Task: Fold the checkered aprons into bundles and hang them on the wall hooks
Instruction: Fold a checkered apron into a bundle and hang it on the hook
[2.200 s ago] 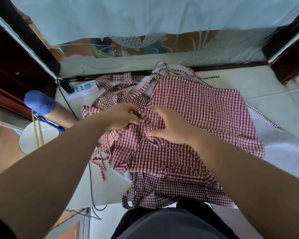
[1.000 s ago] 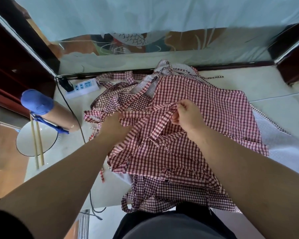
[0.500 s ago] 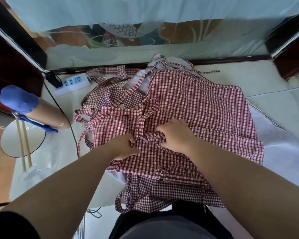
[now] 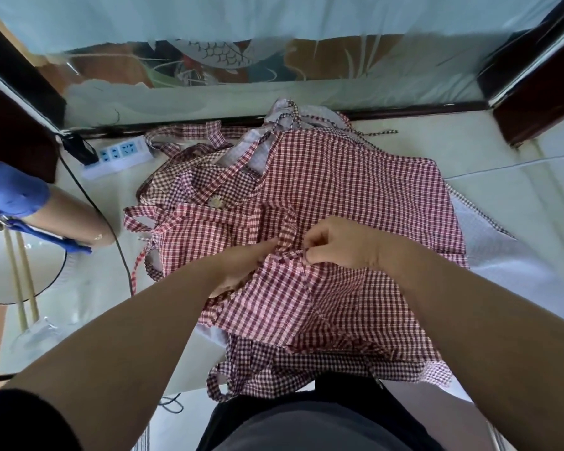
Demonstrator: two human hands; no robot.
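Note:
A red-and-white checkered apron (image 4: 355, 177) lies spread on top of a pile of similar aprons on the pale table (image 4: 502, 177). Its straps (image 4: 209, 216) trail off to the left. My right hand (image 4: 342, 245) pinches a fold of the apron's cloth near its middle. My left hand (image 4: 241, 268) grips the same apron just to the left, fingers partly tucked under the lifted fabric. A darker checkered apron (image 4: 274, 362) hangs over the table's near edge. No wall hooks are in view.
A white power strip (image 4: 118, 157) with a black cable lies at the back left. A blue-capped tan cylinder (image 4: 46, 206) lies at the left edge, above a round white stand. A glass panel with a fish design rises behind the table.
My hands left the straps they were holding up and dropped to the apron's middle. They now gather the cloth there, lifting a fold toward me.

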